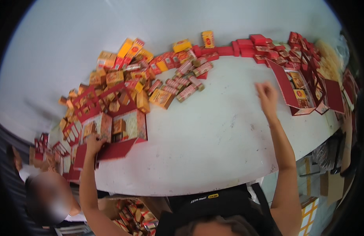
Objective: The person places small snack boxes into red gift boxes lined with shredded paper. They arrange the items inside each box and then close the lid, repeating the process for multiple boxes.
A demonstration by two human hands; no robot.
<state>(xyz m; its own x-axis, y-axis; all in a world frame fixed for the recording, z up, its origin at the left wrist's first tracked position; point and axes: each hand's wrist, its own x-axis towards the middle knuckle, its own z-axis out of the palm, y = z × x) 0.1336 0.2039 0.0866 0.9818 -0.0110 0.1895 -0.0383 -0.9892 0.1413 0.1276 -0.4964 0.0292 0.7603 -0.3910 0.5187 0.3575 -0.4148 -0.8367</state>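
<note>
My left hand is at the near edge of an open dark red gift box, over its lowered flap; whether the fingers grip it is unclear. Inside this box lie an orange carton and pale shredded filler. A second open box with an orange carton adjoins it on the left. Raised over the table, my blurred right hand has curled fingers and no visible object. To its right stands a dark red gift box with yellow and brown packs inside.
Orange cartons, striped tubes and small red boxes are heaped along the back of the white table. Straw-like filler lies at right. Co-workers sit at left and right. A cardboard carton with packs stands below.
</note>
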